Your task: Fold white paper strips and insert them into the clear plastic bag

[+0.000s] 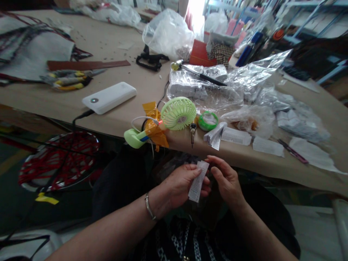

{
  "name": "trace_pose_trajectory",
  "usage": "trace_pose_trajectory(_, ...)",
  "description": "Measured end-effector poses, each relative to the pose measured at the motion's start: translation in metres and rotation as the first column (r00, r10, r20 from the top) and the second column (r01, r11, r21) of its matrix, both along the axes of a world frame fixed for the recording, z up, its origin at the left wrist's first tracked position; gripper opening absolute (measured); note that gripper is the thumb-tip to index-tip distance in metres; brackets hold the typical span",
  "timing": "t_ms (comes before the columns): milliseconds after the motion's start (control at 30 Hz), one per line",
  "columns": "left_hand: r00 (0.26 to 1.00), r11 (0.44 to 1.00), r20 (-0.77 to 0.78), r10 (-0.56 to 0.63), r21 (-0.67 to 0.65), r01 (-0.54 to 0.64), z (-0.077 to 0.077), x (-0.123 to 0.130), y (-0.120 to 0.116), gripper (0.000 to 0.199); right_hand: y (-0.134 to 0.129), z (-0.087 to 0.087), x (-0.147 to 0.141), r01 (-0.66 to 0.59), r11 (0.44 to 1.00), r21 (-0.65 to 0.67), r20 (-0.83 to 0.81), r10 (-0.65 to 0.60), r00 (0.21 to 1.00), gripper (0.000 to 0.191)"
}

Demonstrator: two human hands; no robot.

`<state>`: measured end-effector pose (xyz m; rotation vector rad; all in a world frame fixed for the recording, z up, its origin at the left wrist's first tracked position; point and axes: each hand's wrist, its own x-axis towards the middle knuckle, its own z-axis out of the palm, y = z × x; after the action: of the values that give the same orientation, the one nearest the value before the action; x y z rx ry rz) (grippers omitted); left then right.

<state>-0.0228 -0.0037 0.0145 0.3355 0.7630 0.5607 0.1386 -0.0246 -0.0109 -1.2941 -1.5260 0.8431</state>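
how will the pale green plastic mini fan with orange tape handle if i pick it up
The pale green plastic mini fan probably feels light for its size, and its thin ribbed cage looks easy to crack if squeezed. Its curved handle seems to overhang the table edge, so a push could tip it.

The paper slip (197,182) nearest the camera carried rows of tiny print, too small to read. Two more paper slips (236,136) lay on the near table edge to the right, with similar lines of print that were also illegible. Farther off, a white packet (206,72) in clear plastic bore dark characters, too blurred to read. No word, number or brand could be made out.
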Motion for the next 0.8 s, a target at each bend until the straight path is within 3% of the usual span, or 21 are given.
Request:
trace_pose_trajectory(67,1.0,1.0,-0.001,-0.02,0.018,0.02,-0.001,0.0,-0.001,0.013,0.002,0.0,-0.004,-0.03,0.999,-0.043,0.001,0.03,1.0,0.028)
trace_pose_trajectory(400,1.0,0.999,0.003,-0.018,0.041,0.018,-0.007,0.001,-0.002,0.014,0.006,-0.002,-0.014,-0.085,0.996,0.0,0.11,0.085,0.99,0.026)
trace_pose_trajectory(600,0.998,0.999,-0.045,-0.036,0.039,0.037,-0.009,0.001,-0.001,0.014,0.006,-0.007,-0.013,-0.106,0.992,-0.065,0.131,0.113,0.985,0.028)
trace_pose_trajectory(700,0.998,0.998,-0.038,-0.045,0.04,0.046,-0.011,0.0,0.0,0.013,0.007,-0.01,-0.008,-0.106,0.981,-0.16,-0.049,0.099,0.994,0.036)
trace_pose_trajectory(800,0.996,0.995,0.021,-0.087,0.059,0.086,-0.013,-0.001,-0.001,0.014,0.009,-0.013,-0.003,-0.257,0.915,-0.309,-0.37,0.133,0.919,0.041)
